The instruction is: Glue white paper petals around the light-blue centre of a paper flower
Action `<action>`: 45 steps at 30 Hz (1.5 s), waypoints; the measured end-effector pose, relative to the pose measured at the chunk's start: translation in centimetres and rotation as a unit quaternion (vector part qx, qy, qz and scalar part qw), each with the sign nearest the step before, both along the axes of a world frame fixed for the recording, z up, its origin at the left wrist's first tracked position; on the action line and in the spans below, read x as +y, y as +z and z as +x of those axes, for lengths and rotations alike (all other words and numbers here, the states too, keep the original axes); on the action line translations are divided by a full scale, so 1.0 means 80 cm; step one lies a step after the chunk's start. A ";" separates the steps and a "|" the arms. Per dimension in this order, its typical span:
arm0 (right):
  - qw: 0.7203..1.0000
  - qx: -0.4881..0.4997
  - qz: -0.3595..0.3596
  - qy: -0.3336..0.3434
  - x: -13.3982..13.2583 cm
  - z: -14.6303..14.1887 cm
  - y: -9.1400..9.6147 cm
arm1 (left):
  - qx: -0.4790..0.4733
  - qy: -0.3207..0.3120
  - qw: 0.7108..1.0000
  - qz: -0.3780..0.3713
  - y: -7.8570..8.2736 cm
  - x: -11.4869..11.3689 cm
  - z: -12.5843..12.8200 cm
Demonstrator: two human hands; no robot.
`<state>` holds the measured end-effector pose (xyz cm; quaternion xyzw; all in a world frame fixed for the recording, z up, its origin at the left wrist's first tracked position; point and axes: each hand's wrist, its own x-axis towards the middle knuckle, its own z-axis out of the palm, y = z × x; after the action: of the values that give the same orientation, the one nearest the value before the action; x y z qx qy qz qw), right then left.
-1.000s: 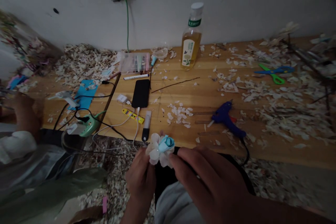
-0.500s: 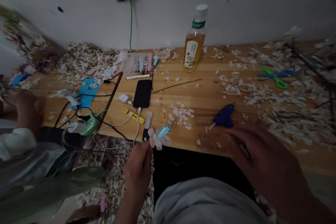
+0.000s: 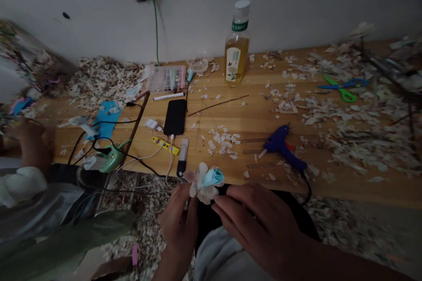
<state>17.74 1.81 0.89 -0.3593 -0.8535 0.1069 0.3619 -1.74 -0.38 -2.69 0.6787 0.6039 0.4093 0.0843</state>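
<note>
A handmade flower (image 3: pixel 205 184), pale petals set around a rolled light-blue centre, is just off the table's front edge. Beneath it my left hand (image 3: pixel 180 217) is closed, pinching the flower at its base; the stem is hidden. My right hand (image 3: pixel 253 224) has bent fingers with their tips at the flower's right petals; whether it grips a petal cannot be made out. A blue glue gun (image 3: pixel 280 142) lies on the table beyond my right hand. Several loose petals (image 3: pixel 222 140) are scattered beyond the flower.
A tea bottle (image 3: pixel 236 48) stands near the wall. A phone (image 3: pixel 175 117), yellow box cutter (image 3: pixel 165 145), thin twig (image 3: pixel 217 105) and scissors (image 3: pixel 344 87) lie on the table (image 3: pixel 211 90). Petal heaps (image 3: pixel 359 140) cover the right side. A co-worker's hand (image 3: pixel 29 134) is at far left.
My right hand has moved left from beside the glue gun to the flower. The flower has turned and come slightly nearer to me, still in my left hand. The view has shifted slightly.
</note>
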 end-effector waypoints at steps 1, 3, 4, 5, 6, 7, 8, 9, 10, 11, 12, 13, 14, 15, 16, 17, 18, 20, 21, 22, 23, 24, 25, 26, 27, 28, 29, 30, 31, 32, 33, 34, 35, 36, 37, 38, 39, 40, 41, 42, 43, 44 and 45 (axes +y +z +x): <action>1.000 0.003 -0.003 -0.003 0.000 -0.001 0.000 | 0.004 0.000 1.000 0.003 -0.001 0.000 0.000; 1.000 0.003 -0.009 -0.009 0.002 -0.001 0.003 | 0.016 0.006 1.000 0.012 -0.003 0.000 -0.001; 1.000 0.002 -0.009 -0.012 0.003 0.000 0.005 | 0.019 0.008 1.000 0.016 -0.004 0.000 -0.001; 1.000 0.002 -0.008 -0.013 0.005 0.001 0.007 | 0.020 0.011 1.000 0.019 -0.005 0.000 -0.001; 1.000 0.003 -0.007 -0.012 0.006 0.003 0.009 | 0.018 0.011 1.000 0.019 -0.006 0.000 -0.001; 1.000 0.002 -0.006 -0.011 0.006 0.004 0.010 | 0.015 0.010 1.000 0.017 -0.007 0.000 -0.001; 1.000 0.001 -0.002 -0.009 0.006 0.004 0.011 | 0.012 0.009 1.000 0.012 -0.008 0.000 -0.001; 1.000 -0.002 0.001 -0.006 0.006 0.004 0.011 | 0.011 0.010 1.000 0.006 -0.008 0.000 -0.001; 1.000 -0.008 0.003 -0.003 0.005 0.004 0.011 | 0.013 0.015 1.000 0.004 -0.008 0.000 -0.001; 1.000 -0.013 0.006 -0.003 0.004 0.003 0.010 | 0.016 0.019 1.000 0.003 -0.008 0.000 -0.001; 1.000 -0.018 0.007 -0.005 0.004 0.003 0.010 | 0.018 0.020 1.000 0.002 -0.008 0.000 -0.001; 1.000 -0.022 0.008 -0.006 0.004 0.002 0.010 | 0.018 0.021 1.000 -0.001 -0.008 0.000 0.000; 1.000 -0.027 0.005 -0.008 0.004 0.001 0.010 | 0.016 0.020 1.000 -0.005 -0.007 0.000 0.000; 0.999 -0.030 0.002 -0.012 0.005 0.001 0.010 | 0.013 0.018 1.000 -0.010 -0.007 0.000 0.000; 0.999 -0.034 -0.002 -0.016 0.006 0.001 0.011 | 0.010 0.016 1.000 -0.017 -0.006 0.001 0.001; 0.999 -0.035 -0.005 -0.018 0.007 0.002 0.013 | 0.008 0.014 1.000 -0.023 -0.006 0.001 0.001; 0.999 -0.032 -0.008 -0.019 0.008 0.002 0.015 | 0.007 0.013 1.000 -0.025 -0.006 0.001 0.001; 1.000 -0.019 -0.007 -0.021 0.010 0.003 0.018 | 0.008 0.016 1.000 -0.023 -0.006 0.001 0.001; 1.000 -0.014 -0.005 -0.020 0.010 0.003 0.019 | 0.009 0.020 1.000 -0.021 -0.006 0.001 0.001; 1.000 -0.014 -0.006 -0.019 0.011 0.003 0.019 | 0.011 0.025 0.999 -0.017 -0.007 0.001 0.001; 1.000 -0.018 -0.007 -0.019 0.011 0.003 0.019 | 0.012 0.028 0.999 -0.015 -0.007 0.000 0.001; 0.999 -0.025 -0.010 -0.018 0.011 0.003 0.018 | 0.012 0.029 0.999 -0.013 -0.008 0.000 0.001; 0.999 -0.032 -0.013 -0.018 0.011 0.003 0.017 | 0.009 0.026 1.000 -0.013 -0.008 0.001 0.001; 0.999 -0.038 -0.015 -0.019 0.011 0.002 0.016 | 0.005 0.022 1.000 -0.012 -0.009 0.001 0.001; 0.999 -0.042 -0.015 -0.019 0.011 0.002 0.016 | 0.000 0.018 1.000 -0.010 -0.009 0.001 0.001; 0.999 -0.044 -0.013 -0.020 0.010 0.002 0.016 | -0.003 0.016 1.000 -0.009 -0.009 0.001 0.001; 0.999 -0.042 -0.009 -0.023 0.010 0.002 0.016 | -0.004 0.015 1.000 -0.009 -0.009 0.001 0.000; 0.999 -0.035 -0.005 -0.025 0.010 0.002 0.017 | -0.003 0.016 1.000 -0.010 -0.010 0.001 0.000; 0.999 -0.027 -0.003 -0.026 0.009 0.002 0.017 | 0.000 0.017 1.000 -0.012 -0.010 0.001 0.000; 0.999 -0.019 -0.002 -0.026 0.008 0.002 0.018 | 0.004 0.017 1.000 -0.015 -0.010 0.000 -0.001; 1.000 -0.013 -0.003 -0.026 0.006 0.001 0.019 | 0.006 0.016 1.000 -0.016 -0.010 0.000 -0.001; 1.000 -0.012 -0.005 -0.027 0.005 0.001 0.019 | 0.008 0.016 1.000 -0.015 -0.010 -0.001 -0.001; 0.999 -0.016 -0.007 -0.029 0.004 0.000 0.018 | 0.009 0.016 1.000 -0.012 -0.010 -0.002 -0.002; 0.999 -0.023 -0.007 -0.034 0.003 0.000 0.018 | 0.009 0.016 1.000 -0.009 -0.010 -0.002 -0.001; 0.999 -0.035 -0.009 -0.038 0.003 -0.001 0.017 | 0.007 0.016 1.000 -0.008 -0.009 -0.003 -0.001; 0.998 -0.045 -0.011 -0.043 0.003 -0.002 0.016 | 0.006 0.015 1.000 -0.008 -0.009 -0.003 -0.001; 0.998 -0.053 -0.011 -0.045 0.004 -0.002 0.015 | 0.004 0.013 1.000 -0.009 -0.009 -0.003 0.000; 0.997 -0.056 -0.008 -0.046 0.005 -0.002 0.014 | 0.003 0.009 1.000 -0.011 -0.008 -0.003 0.000; 0.997 -0.054 -0.004 -0.047 0.006 -0.003 0.013 | 0.003 0.005 1.000 -0.013 -0.007 -0.003 0.001; 0.998 -0.050 0.001 -0.048 0.007 -0.003 0.013 | 0.005 0.000 1.000 -0.016 -0.006 -0.002 0.002; 0.998 -0.045 0.006 -0.050 0.007 -0.004 0.013 | 0.007 -0.003 1.000 -0.019 -0.006 -0.001 0.002; 0.998 -0.040 0.011 -0.053 0.007 -0.005 0.013 | 0.010 -0.005 1.000 -0.021 -0.005 -0.001 0.002; 0.998 -0.042 0.011 -0.055 0.007 -0.006 0.014 | 0.012 -0.006 1.000 -0.023 -0.004 0.000 0.003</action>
<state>17.23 2.36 2.05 -0.4062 -0.8478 0.0626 0.3352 -1.51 -0.38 -2.99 0.6852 0.6099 0.3865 0.0955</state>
